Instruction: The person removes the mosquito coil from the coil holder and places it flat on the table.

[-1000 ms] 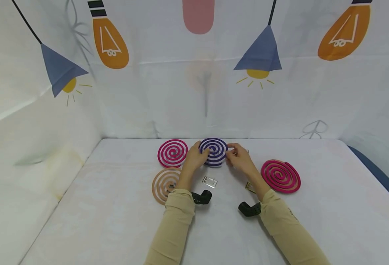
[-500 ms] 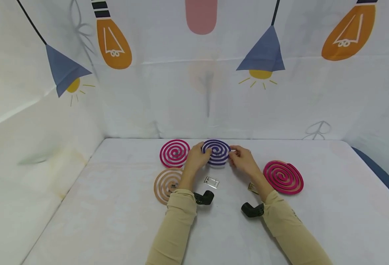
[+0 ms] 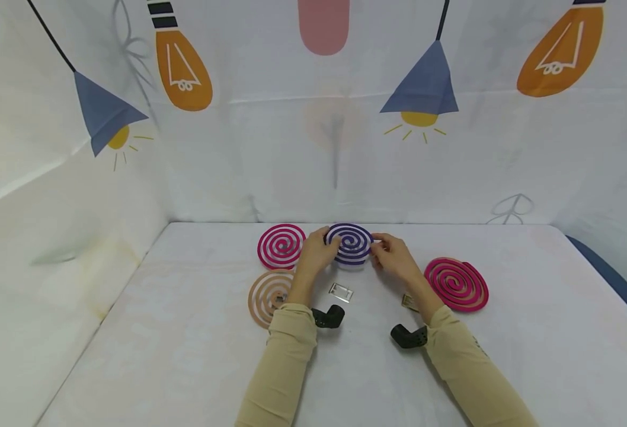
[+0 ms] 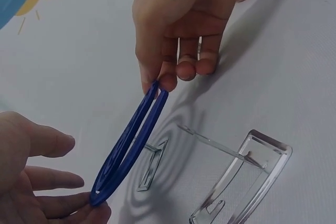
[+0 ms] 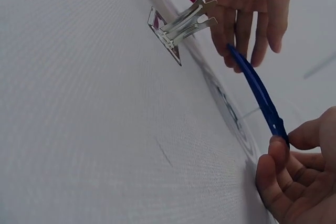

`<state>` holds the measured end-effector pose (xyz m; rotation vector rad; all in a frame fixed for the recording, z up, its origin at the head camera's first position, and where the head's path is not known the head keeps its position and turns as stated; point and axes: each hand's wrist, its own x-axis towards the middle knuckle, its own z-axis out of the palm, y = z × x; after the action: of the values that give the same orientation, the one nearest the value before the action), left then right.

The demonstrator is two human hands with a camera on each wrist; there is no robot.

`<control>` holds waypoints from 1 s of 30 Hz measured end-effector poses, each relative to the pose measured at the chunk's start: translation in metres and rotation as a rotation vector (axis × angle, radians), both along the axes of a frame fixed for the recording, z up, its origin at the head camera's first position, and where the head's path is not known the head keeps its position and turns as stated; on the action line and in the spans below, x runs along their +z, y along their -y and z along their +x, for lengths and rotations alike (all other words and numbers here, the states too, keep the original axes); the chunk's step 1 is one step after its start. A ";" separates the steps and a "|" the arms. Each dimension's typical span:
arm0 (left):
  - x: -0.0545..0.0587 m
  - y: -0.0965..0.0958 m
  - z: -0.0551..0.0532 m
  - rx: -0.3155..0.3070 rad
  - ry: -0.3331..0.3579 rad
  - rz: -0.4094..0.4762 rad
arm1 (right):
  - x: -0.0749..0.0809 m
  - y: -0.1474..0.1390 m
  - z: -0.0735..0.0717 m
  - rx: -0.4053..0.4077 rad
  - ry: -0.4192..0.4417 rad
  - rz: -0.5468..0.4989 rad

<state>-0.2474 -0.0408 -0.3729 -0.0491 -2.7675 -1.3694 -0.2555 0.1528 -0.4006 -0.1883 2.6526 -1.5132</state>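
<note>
Between the two hands, at the far middle of the white cloth-covered table point(image 3: 185, 356), a flat purple spiral coil point(image 3: 349, 244) is held lifted off the surface, tilted up on edge. It is pinched at its left rim by the thumb and fingertips of the left hand point(image 3: 316, 254), and at its right rim by the curled fingers of the right hand point(image 3: 393, 256). From the left wrist view the coil point(image 4: 128, 142) is seen edge-on as two thin strands slightly parted, so it appears to be a pair of nested spirals.

The coil is judged to be light, thin and brittle: its narrow windings would probably snap if bent or squeezed across the face. A hold at opposite points of the outer rim, as now, with gentle pressure, is thought safest; pulling on an inner turn would be risky.

Around it lie a magenta spiral coil point(image 3: 281, 245) just to the left, a tan spiral coil point(image 3: 264, 293) nearer and partly covered by the left forearm, and a pink-red spiral coil point(image 3: 456, 284) well to the right. A small folded metal stand point(image 3: 340, 292) lies between the wrists; a second metal stand point(image 3: 409, 302) is largely hidden behind the right wrist.

Whether the two purple strands are already separating or only flexing cannot be told. The coil's centre is not shown in the wrist views, and the left thumb's contact is cut off at the frame edge there.
</note>
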 end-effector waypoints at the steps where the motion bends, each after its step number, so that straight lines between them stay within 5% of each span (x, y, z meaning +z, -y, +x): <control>1: 0.001 0.000 0.000 -0.001 0.005 0.002 | 0.000 0.000 0.000 0.002 0.001 -0.003; 22: 0.007 0.002 0.001 0.026 -0.058 0.010 | 0.009 -0.001 0.004 -0.036 -0.008 -0.028; 30: 0.007 0.003 0.001 0.042 -0.084 0.115 | 0.012 -0.004 0.005 -0.056 -0.024 -0.068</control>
<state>-0.2462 -0.0441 -0.3663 -0.0419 -2.6021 -1.4776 -0.2510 0.1569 -0.3888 -0.1393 2.6480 -1.6292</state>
